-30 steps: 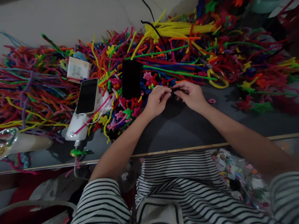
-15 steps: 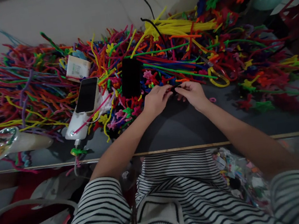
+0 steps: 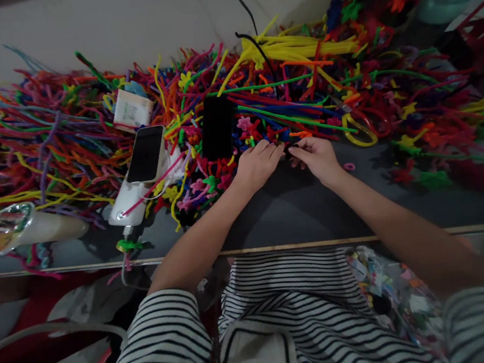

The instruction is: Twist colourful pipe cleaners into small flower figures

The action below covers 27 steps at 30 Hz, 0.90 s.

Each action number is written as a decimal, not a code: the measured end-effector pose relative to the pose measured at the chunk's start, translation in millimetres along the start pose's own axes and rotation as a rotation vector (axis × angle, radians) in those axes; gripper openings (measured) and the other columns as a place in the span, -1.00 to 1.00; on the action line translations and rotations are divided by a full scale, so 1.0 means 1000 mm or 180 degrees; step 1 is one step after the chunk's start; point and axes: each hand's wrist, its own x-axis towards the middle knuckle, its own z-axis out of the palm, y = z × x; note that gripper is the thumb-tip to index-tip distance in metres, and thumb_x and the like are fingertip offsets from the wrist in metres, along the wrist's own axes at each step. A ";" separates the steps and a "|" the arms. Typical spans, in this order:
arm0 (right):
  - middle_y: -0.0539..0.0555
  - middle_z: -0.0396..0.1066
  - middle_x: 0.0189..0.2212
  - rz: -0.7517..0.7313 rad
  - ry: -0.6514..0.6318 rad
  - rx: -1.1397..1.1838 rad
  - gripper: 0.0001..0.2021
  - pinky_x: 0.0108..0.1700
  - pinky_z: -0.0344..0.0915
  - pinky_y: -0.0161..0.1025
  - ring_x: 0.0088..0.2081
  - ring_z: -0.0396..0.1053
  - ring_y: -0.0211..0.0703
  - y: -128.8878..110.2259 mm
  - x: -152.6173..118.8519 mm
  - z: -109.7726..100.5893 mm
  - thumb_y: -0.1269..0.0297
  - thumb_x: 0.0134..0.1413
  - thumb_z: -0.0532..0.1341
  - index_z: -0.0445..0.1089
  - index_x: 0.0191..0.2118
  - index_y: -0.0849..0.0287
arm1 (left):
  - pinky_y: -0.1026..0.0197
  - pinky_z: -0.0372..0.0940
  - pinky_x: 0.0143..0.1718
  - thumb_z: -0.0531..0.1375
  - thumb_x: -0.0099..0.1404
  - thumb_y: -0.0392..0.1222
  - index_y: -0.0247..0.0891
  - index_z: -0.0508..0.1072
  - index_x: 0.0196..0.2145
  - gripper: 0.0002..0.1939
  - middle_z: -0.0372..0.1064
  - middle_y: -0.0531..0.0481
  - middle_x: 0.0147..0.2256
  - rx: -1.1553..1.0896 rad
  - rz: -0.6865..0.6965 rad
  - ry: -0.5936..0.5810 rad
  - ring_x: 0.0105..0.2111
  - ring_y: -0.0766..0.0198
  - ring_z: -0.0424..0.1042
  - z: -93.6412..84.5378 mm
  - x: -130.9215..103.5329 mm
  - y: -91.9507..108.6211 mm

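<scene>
1. Reference landmark: the black phone (image 3: 217, 128), lying on the pile of fuzzy stems (image 3: 83, 138). I give all places from it.
2. Nearest zone: I see the striped shirt (image 3: 285, 295) below the front edge of the dark table (image 3: 292, 216). A clear bag (image 3: 397, 292) of small mixed pieces sits below that edge, nearer and to the right of the landmark.
3. Near left of the landmark: a lidded cup (image 3: 56, 224) stands farthest left; a white power bank (image 3: 126, 205) with a cable plugged in lies between cup and landmark.
4. Near right of the landmark: a small pink loop (image 3: 348, 166) lies on bare table surface, just beyond my right forearm.
5. Left hand (image 3: 261, 162): positioned just near-right of the landmark, palm down, fingers together and bent toward the right hand. I cannot tell whether its fingertips clamp anything.
6. Right hand (image 3: 315, 159): thumb and forefinger are pinched on a small black piece (image 3: 292, 148), which is located between the hands, right of the landmark. Its exact form is too small to tell.
7. Left of the landmark: a light-framed phone (image 3: 146, 154); farther back, a white box (image 3: 131, 109).
8. Right of the landmark: scissors (image 3: 360, 132) with a yellow handle loop.
9. Far zone: yellow stems (image 3: 304, 46), bundled, lie behind and right; the wall (image 3: 111, 19) closes the rear.
</scene>
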 end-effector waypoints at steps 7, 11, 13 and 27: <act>0.04 0.48 -0.55 -0.0033 -0.0076 -0.0140 -0.65 -0.64 0.20 -0.36 -0.58 0.43 -0.24 -0.001 -0.002 0.001 -0.03 -0.13 0.41 0.42 -0.44 0.17 | 0.17 0.36 -0.24 -0.09 0.55 -0.18 -0.30 0.53 -0.05 -0.60 0.57 -0.19 -0.22 0.0119 0.0231 -0.0018 -0.07 0.15 0.50 0.003 -0.001 -0.003; 0.04 0.48 -0.56 0.0017 -0.0131 -0.0059 -0.67 -0.65 0.18 -0.37 -0.58 0.42 -0.25 -0.005 -0.004 0.001 -0.01 -0.16 0.43 0.43 -0.46 0.16 | 0.08 0.38 -0.15 -0.11 0.55 -0.18 -0.28 0.52 -0.05 -0.60 0.57 -0.20 -0.19 0.0129 0.0433 -0.0051 -0.04 0.12 0.51 0.003 -0.001 -0.007; 0.03 0.48 -0.57 0.0035 -0.0129 -0.0002 -0.69 -0.65 0.18 -0.38 -0.59 0.41 -0.26 -0.007 -0.006 0.002 0.03 -0.18 0.43 0.44 -0.47 0.16 | 0.04 0.38 -0.13 -0.13 0.55 -0.19 -0.27 0.51 -0.05 -0.59 0.56 -0.20 -0.17 0.0114 0.0497 -0.0093 -0.03 0.10 0.52 0.002 -0.002 -0.009; 0.09 0.58 -0.32 -0.0197 -0.0060 -0.0244 -0.69 -0.50 0.37 -0.28 -0.38 0.56 -0.10 -0.002 -0.001 -0.002 0.06 0.07 0.35 0.58 -0.14 0.14 | 0.06 0.36 -0.03 -0.05 0.53 0.02 -0.21 0.53 -0.09 -0.59 0.54 -0.13 -0.24 -0.0797 -0.0113 0.0430 -0.09 0.15 0.48 0.017 -0.004 -0.005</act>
